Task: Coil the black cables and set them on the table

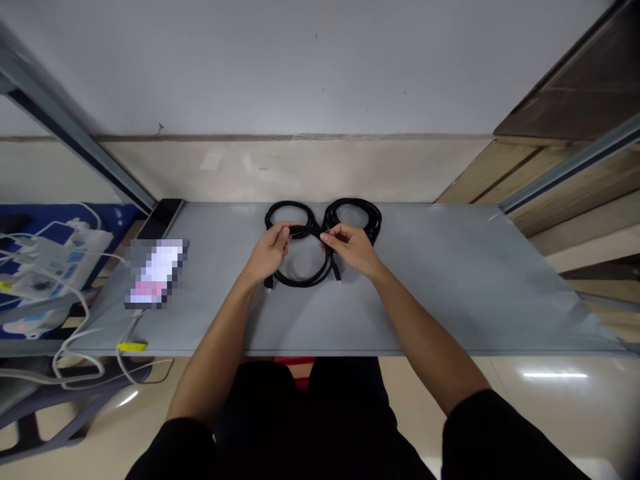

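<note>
The black cable (302, 267) lies coiled on the grey table (450, 287), and both hands grip the top of its loop. The left hand (270, 253) is closed around the strand, fingers curled over it, with one plug end (269, 284) poking out just below its heel. The right hand (353, 249) pinches the same strand between thumb and forefinger, the other plug end (337, 272) hanging just under it. Between the two hands the cable runs short and taut. To handle this well, I judge the grip should stay light enough for the strand to slide, the loop kept flat on the table so it does not twist. Just beyond the hands lie two more coiled cables (325, 215), touching each other. Well off to the left hand's side rest a phone (156, 272) and a power strip (60, 257).
</note>
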Motion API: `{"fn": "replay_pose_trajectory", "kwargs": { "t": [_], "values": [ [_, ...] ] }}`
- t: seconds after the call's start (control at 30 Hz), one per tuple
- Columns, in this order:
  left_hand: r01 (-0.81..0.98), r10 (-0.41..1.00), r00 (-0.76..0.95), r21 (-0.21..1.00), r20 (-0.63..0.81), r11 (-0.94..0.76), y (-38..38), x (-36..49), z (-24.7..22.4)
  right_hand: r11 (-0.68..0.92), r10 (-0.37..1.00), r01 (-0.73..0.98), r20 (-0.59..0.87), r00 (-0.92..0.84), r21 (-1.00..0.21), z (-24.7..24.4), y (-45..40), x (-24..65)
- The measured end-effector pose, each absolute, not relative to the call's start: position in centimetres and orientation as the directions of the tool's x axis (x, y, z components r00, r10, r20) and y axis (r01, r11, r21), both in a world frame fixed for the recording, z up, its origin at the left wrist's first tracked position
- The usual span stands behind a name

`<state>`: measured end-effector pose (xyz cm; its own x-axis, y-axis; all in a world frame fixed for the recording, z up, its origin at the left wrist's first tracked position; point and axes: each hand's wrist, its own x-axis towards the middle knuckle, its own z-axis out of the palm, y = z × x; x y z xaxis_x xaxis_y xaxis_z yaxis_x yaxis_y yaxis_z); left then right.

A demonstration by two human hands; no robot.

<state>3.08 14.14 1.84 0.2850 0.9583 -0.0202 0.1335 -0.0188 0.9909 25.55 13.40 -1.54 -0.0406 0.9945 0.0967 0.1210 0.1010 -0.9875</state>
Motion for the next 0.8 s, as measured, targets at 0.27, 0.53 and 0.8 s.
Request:
{"fn": "replay_pose_trajectory", "kwargs": {
  "t": [0.27,0.53,0.8],
  "values": [
    [0.058,0.961,0.270,0.997,-0.063,0.049,14.1,2.9,2.4,0.076,0.995,0.166,0.085,0.050,-0.983,-1.6,13.2,25.2],
    [0.113,0.933,0.339,0.990,-0.117,0.084,13.6,3.2,2.8,0.099,0.990,0.096,0.107,0.089,-0.991,-1.5,12.8,24.0],
    [0.162,0.931,0.364,0.986,-0.027,-0.035,13.5,3.7,2.3,0.073,0.994,-0.015,0.074,-0.081,-0.997,-1.6,12.4,22.6]
  ]
}}
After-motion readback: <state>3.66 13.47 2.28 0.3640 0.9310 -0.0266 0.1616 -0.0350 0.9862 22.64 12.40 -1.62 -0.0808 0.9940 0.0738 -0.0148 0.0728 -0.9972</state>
